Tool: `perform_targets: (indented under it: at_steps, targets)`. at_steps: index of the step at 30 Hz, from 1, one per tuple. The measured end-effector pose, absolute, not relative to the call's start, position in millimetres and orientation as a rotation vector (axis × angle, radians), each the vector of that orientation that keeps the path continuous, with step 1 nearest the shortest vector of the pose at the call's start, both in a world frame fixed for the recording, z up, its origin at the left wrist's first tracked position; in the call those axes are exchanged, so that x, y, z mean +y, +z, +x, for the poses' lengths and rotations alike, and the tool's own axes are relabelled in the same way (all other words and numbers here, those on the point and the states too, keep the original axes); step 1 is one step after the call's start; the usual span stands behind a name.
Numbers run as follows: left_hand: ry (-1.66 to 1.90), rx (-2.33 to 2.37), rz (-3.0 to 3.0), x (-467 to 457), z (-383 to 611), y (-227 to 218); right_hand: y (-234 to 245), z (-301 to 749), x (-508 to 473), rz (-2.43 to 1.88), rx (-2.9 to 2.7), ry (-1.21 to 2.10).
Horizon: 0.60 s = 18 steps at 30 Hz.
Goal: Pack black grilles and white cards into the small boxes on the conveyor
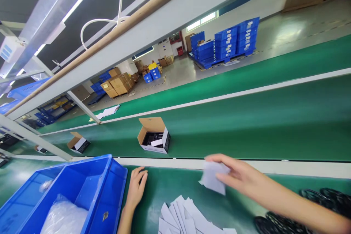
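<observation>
My right hand [233, 173] reaches out over the green work surface, fingers pinched on a white paper slip [212, 179]. Below it lies a fanned pile of white paper slips [189, 217]. My left hand [136, 186] rests on the green surface beside the blue bin [109, 186], fingers curled down with nothing visible in them. On the conveyor belt [246, 128] beyond stands an open cardboard box [153, 137] with dark contents and a white piece inside.
A second small open box [78, 142] sits further left on the belt. The blue bin holds a clear plastic bag [64, 217]. Black cable coils [323, 197] lie at the right edge. White frame bars [82, 108] cross overhead. Stacked blue crates [227, 40] stand far off.
</observation>
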<state>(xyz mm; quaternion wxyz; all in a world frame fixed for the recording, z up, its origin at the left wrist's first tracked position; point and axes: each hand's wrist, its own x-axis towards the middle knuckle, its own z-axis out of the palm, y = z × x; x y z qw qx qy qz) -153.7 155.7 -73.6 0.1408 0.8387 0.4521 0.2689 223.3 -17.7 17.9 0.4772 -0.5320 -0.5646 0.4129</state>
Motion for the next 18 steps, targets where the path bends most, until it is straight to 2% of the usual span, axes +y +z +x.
perform_targets:
  at_steps: [3,5,10,14,18]
  targets:
    - [0.676,1.347,2.456,136,-169,-95,41,204,66,-1.276,-1.621,0.861]
    - [0.651,1.361,2.481,132,-175,-104,48,185,120,-1.488,-1.72,0.703]
    - [0.68,1.36,2.511,136,-181,-115,41,140,221,-1.67,-1.666,0.665]
    - [0.704,1.343,2.533,138,-181,-115,24,130,251,-1.787,-1.667,0.694]
    - [0.735,1.331,2.525,138,-179,-111,13,146,229,-1.79,-1.739,0.611]
